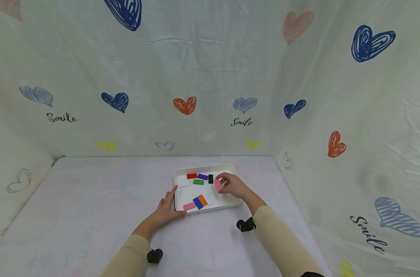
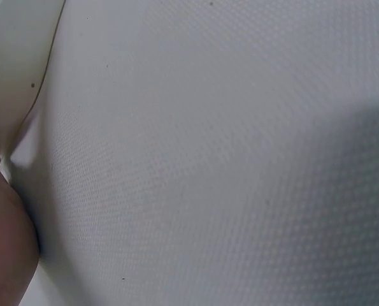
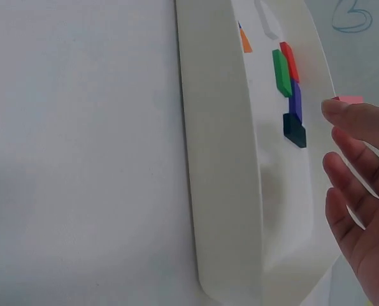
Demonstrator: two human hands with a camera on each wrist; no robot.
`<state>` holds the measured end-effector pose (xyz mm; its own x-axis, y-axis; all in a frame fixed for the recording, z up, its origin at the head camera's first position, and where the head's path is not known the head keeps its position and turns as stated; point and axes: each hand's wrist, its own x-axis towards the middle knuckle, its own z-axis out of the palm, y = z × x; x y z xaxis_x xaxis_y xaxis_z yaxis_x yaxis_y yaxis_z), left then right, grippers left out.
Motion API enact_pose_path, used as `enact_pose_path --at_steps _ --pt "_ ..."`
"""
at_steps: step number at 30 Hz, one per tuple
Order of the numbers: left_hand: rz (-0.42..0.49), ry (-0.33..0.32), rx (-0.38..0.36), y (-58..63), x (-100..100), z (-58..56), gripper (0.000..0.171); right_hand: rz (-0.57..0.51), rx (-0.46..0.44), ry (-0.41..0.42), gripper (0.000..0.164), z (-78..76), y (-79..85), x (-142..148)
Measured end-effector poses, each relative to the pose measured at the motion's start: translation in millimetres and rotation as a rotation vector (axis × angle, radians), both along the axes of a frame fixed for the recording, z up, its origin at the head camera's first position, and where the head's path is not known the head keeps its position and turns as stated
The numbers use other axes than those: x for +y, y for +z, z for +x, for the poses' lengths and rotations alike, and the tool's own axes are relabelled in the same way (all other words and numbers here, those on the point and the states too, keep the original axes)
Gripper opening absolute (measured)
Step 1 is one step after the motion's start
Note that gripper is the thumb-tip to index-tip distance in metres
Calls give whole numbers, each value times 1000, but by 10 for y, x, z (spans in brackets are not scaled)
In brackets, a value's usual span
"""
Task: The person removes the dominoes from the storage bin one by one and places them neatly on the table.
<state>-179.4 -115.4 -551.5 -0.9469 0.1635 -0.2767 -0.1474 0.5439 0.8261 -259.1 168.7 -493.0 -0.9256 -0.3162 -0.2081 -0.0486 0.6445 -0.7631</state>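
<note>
A white tray (image 1: 218,199) holds several small coloured blocks. My right hand (image 1: 233,185) pinches a pink block (image 1: 217,185) between thumb and fingertips, over the tray's right side. Just left of it are a black block (image 1: 210,179), a purple block (image 1: 202,177), a red block (image 1: 191,176) and a green block (image 1: 198,182). Against the tray's left corner rests my left hand (image 1: 164,212), fingers spread straight along the left wall and thumb at the near rim. Near that thumb lie another pink block (image 1: 189,206), a blue block (image 1: 197,203) and an orange block (image 1: 202,200).
A white block (image 1: 184,186) lies at the tray's left side, and a small white piece (image 1: 210,204) is beside the orange block. The pale tabletop (image 1: 92,207) ends at a heart-printed curtain (image 1: 210,77) behind and at the sides.
</note>
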Motion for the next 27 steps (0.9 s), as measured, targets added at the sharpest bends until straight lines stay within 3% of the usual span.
enact_pose_path --at_steps 16,27 --pt "-12 3 -13 -11 -10 -18 110 -3 68 -66 48 -112 172 508" --pt "-12 -9 4 -10 -6 -21 107 68 51 -180 48 -37 63 839"
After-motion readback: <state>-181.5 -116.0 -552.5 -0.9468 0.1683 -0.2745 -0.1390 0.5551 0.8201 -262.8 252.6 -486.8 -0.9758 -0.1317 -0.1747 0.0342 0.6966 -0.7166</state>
